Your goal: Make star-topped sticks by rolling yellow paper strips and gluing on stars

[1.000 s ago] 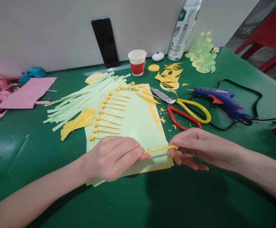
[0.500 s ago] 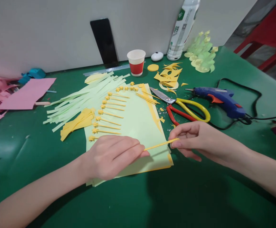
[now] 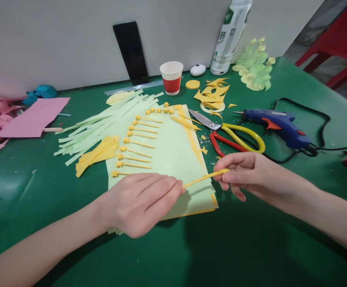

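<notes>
Between my two hands stretches a thin yellow paper strip (image 3: pixel 199 181), rolled narrow along its length and slightly looser at its right end. My left hand (image 3: pixel 142 203) is closed on its left end, above the pale green paper sheets (image 3: pixel 176 151). With thumb and fingertips, my right hand (image 3: pixel 242 173) pinches the right end. On the sheets lies a column of yellow paper stems with star-shaped heads (image 3: pixel 139 142), the lowest partly behind my left hand. Several loose star heads (image 3: pixel 159 111) and a few thin yellow rolled sticks (image 3: pixel 187 123) lie near the top of the sheets.
Scissors (image 3: pixel 212 126) and a blue glue gun (image 3: pixel 277 125) with its cord lie right of the sheets. Green strips (image 3: pixel 107 123), yellow strips (image 3: pixel 97 155) and pink paper (image 3: pixel 36 118) are on the left. A paper cup (image 3: pixel 171 83), phone (image 3: pixel 131 54) and bottle (image 3: pixel 228 44) stand at the back.
My right fingers have shifted slightly, and the strip's right end now looks wider and looser. My left hand has dropped a little, still holding the other end.
</notes>
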`<move>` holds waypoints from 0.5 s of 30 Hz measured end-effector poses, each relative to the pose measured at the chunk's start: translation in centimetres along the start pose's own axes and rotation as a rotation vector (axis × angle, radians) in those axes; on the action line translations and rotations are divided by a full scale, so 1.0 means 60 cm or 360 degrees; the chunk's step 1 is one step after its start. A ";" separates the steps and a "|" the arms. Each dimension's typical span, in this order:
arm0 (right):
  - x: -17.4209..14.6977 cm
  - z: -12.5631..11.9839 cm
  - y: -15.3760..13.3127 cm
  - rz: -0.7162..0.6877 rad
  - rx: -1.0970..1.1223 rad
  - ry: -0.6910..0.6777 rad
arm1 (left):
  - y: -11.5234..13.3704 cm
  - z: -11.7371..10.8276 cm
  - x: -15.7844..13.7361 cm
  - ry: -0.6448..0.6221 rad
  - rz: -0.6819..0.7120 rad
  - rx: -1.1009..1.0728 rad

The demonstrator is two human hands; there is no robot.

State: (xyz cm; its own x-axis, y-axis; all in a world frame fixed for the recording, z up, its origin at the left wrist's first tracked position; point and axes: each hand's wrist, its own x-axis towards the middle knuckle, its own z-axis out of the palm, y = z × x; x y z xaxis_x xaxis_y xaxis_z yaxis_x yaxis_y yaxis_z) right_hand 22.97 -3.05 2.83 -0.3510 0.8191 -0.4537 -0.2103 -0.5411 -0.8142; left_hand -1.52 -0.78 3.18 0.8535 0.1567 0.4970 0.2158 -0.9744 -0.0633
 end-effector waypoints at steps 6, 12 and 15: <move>-0.001 0.003 0.003 -0.0136 -0.0126 0.0182 | 0.000 0.000 0.007 0.0022 -0.0007 0.0005; -0.008 0.008 0.013 -0.0555 -0.0415 0.0315 | 0.002 0.006 0.017 0.0132 -0.0090 0.0015; -0.012 0.013 0.014 -0.0900 -0.0756 0.0438 | 0.005 0.011 0.018 0.0186 -0.0182 -0.0069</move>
State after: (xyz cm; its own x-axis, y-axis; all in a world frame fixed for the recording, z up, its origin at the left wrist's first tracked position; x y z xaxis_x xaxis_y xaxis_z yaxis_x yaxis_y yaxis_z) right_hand 22.31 -4.23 2.78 -0.0553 0.9971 0.0529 0.1447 0.0604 -0.9876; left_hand -0.24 -0.81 3.14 0.7630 0.2495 0.5963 0.2853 -0.9578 0.0357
